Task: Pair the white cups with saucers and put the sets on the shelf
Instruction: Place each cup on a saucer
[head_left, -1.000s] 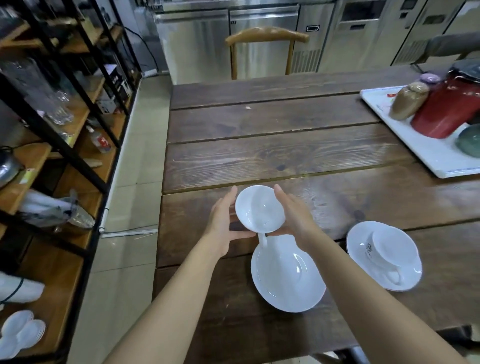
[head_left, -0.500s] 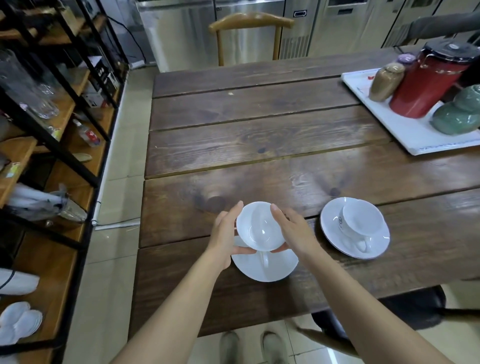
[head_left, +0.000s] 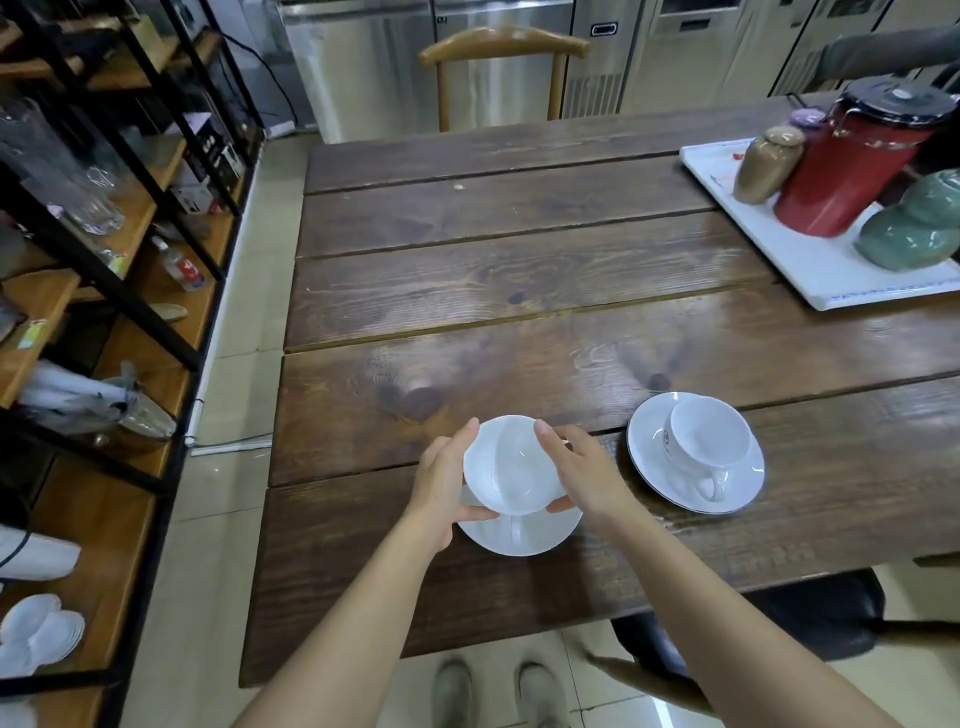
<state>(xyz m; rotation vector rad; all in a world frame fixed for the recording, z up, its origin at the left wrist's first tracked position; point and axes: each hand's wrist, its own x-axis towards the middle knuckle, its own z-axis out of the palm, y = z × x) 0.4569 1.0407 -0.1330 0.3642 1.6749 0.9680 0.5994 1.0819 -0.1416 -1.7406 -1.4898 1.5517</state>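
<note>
A white cup (head_left: 511, 470) sits over a white saucer (head_left: 519, 535) near the table's front edge, its handle pointing toward me. My left hand (head_left: 441, 480) clasps the cup's left side and my right hand (head_left: 582, 470) its right side. Whether the cup rests on the saucer or is held just above it, I cannot tell. To the right a second white cup (head_left: 709, 441) stands on its own saucer (head_left: 649, 457), untouched. The wooden shelf (head_left: 130, 514) with black metal posts stands at the left of the table.
A white tray (head_left: 810, 270) at the table's far right carries a red jug (head_left: 852, 166), a brown jar and a green pot. The shelf holds glasses, bottles and white dishes (head_left: 36, 631). A wooden chair (head_left: 501, 41) stands at the far end; a dark stool sits under the table's near right.
The view has pulled back and up, so table and sets look smaller. Both hands stay around the cup over the saucer. The second set has not moved on the table.
</note>
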